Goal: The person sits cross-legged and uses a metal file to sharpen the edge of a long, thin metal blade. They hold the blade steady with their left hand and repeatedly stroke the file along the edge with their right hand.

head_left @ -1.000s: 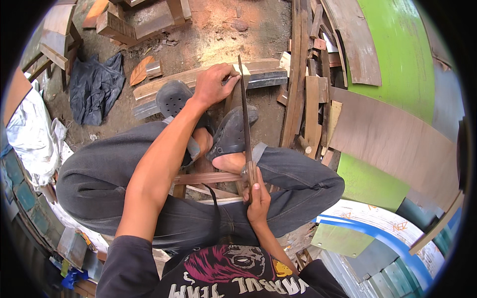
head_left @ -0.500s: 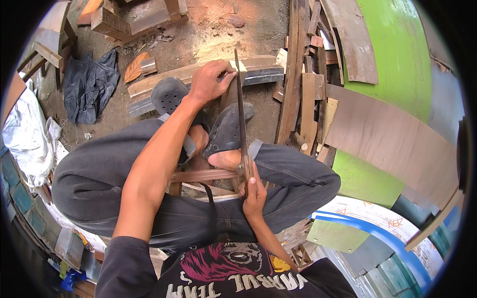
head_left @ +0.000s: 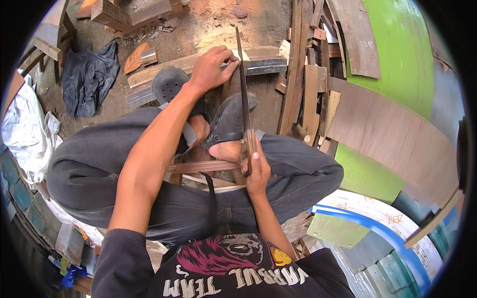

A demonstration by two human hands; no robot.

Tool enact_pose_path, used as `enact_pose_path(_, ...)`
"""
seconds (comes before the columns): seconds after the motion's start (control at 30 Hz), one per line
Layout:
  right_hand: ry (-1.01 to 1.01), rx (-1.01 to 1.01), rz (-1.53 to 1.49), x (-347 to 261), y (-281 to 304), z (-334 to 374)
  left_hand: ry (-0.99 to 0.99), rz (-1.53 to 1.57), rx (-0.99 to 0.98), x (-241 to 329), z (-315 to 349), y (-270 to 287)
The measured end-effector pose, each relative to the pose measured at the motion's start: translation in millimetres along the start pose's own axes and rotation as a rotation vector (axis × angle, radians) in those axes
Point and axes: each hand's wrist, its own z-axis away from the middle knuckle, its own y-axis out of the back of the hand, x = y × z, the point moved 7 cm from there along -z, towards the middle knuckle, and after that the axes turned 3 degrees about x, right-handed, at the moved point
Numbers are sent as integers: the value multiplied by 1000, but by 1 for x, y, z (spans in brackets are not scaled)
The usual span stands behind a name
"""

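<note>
My right hand (head_left: pixel 257 171) is closed around the wooden handle of a handsaw (head_left: pixel 244 94). Seen nearly edge-on, its long blade points away from me. At the far side, my left hand (head_left: pixel 211 68) is closed on a piece of wood (head_left: pixel 242 54) whose pale end shows beside the blade; the hand hides much of it. Thumb and fingertips sit close to the left of the blade. Under the left hand lies a long wooden beam (head_left: pixel 268 52) on the ground. Whether the teeth are in the wood cannot be made out.
My feet in dark clogs (head_left: pixel 223 121) are near the blade. Stacked timber strips (head_left: pixel 296 74) and plywood sheets (head_left: pixel 387 129) lie to the right. A black plastic sheet (head_left: pixel 89 79) and white cloth (head_left: pixel 30 134) are at left. Wooden framing (head_left: pixel 112 20) stands at the far left.
The saw and my right hand have moved forward, away from my body, so the blade's tip reaches farther past the wood. My left hand keeps its grip beside the blade.
</note>
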Motion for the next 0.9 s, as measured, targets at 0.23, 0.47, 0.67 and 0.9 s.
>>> enact_pose_path(0.23, 28, -46, -41, -18, -34, -95, 76, -79, -70, 2, -6, -7)
enact_pose_path(0.47, 3, 24, -119, -57, -9, -45, 89, -163, -74, 3, -6, -7)
enact_pose_path(0.67, 150, 172, -192, -73, 68, 67, 74, -56, -135, -2, -5, -17)
enact_pose_path(0.9, 309, 401, -200, -70, 124, 107, 147, 4, -458, -21, -17, -49)
